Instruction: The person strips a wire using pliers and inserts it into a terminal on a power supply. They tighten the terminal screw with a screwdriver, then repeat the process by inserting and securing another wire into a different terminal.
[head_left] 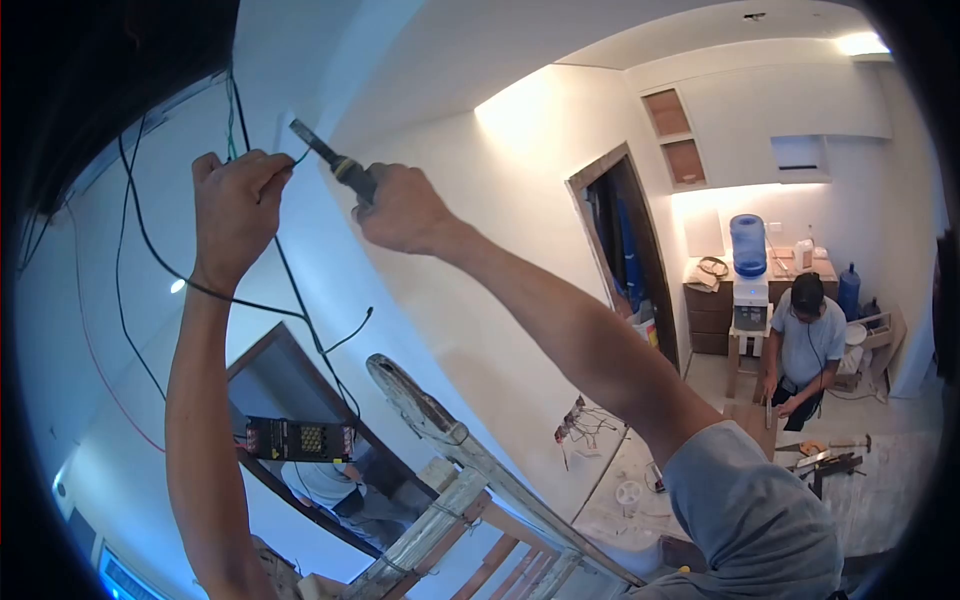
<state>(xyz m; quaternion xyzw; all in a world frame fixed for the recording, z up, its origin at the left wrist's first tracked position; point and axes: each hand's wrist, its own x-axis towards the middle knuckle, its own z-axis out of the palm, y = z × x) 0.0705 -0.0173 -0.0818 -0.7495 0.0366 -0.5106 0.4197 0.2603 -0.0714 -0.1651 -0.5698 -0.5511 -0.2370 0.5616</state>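
Note:
Both of my arms are raised toward the ceiling opening. My left hand (240, 205) is closed, pinching a thin green wire (232, 120) that hangs from above; a short end pokes out past the fingers. To its right, my right hand (405, 210) grips pliers (335, 163), seen edge-on, with a metal head and a dark, yellow-marked handle. Their head points up and left, close to the wire's short end. Black cables (285, 255) run down behind my left hand. Lower down, a black power supply box (300, 440) hangs beside my left forearm.
A worn wooden ladder (470, 500) rises below my arms. Loose wires (585, 425) stick out of the wall. At the right, another person (808, 335) bends over a board near tools (825, 460) on a work surface. A water dispenser (750, 300) stands behind.

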